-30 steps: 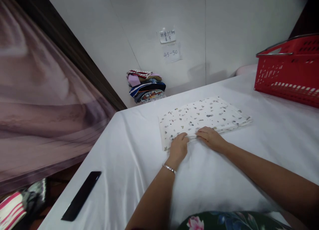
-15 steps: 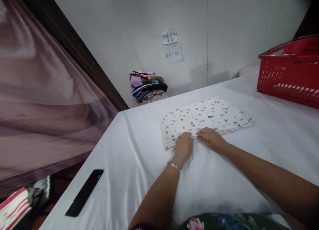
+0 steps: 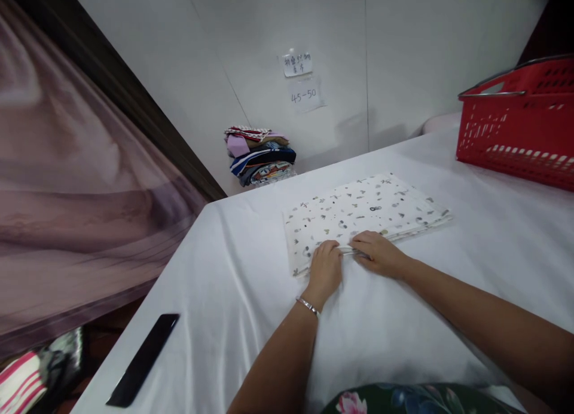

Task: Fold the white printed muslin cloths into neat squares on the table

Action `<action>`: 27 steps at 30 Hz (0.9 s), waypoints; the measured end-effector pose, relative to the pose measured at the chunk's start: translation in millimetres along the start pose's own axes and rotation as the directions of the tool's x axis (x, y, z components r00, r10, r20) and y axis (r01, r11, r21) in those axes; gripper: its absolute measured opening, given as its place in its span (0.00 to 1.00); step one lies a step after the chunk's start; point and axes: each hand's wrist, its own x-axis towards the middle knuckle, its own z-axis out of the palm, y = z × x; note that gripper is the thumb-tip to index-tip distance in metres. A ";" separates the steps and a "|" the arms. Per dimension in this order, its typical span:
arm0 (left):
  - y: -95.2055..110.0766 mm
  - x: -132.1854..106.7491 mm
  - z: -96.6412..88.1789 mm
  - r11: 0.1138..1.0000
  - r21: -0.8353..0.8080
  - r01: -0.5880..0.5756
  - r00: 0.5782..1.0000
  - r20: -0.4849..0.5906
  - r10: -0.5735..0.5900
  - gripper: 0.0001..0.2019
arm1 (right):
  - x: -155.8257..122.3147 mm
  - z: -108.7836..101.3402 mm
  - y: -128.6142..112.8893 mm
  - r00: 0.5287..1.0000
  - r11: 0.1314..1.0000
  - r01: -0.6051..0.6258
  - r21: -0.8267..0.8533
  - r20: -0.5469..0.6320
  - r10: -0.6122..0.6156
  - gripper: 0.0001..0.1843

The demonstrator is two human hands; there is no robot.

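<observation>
A folded white cloth (image 3: 359, 205) with a small scattered print lies flat on the white-covered table (image 3: 251, 348). At its near edge, my left hand (image 3: 326, 267) has its fingers closed over the layered fold. Close beside it on the right, my right hand (image 3: 379, 254) pinches the same edge, thumb below and fingers on top. A short stretch of the stacked layers shows between the two hands. My fingertips are partly hidden by the cloth and by the hands themselves.
A red plastic basket (image 3: 515, 124) stands at the back right of the table. A stack of folded fabrics (image 3: 260, 154) sits beyond the far edge by the wall. A flat black object (image 3: 143, 360) lies near the left edge, beside a hanging curtain (image 3: 81, 211).
The view has shifted slightly, so most things appear a little further left. Both hands stay at the cloth's near edge; my right thumb shows slightly more beneath the layers.
</observation>
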 end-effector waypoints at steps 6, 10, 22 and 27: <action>-4.1 -0.1 0.0 0.999 -0.032 -0.021 1.000 -0.011 0.021 0.06 | 1.8 6.6 4.1 0.999 0.999 -0.015 -0.050 -0.046 0.013 0.14; 0.2 -0.8 -5.0 0.998 0.009 -0.068 0.997 -0.039 0.068 0.06 | 3.8 7.7 3.5 0.997 0.997 -0.023 -0.080 -0.071 0.017 0.14; 5.3 7.4 7.7 0.969 0.239 -0.060 0.997 0.067 0.045 0.09 | 8.4 11.0 5.5 0.996 0.995 -0.020 -0.098 -0.085 0.012 0.15; 8.9 9.1 7.8 0.975 0.174 -0.139 0.990 0.063 0.129 0.11 | 7.4 9.3 3.8 0.997 0.997 -0.026 -0.066 -0.072 0.022 0.14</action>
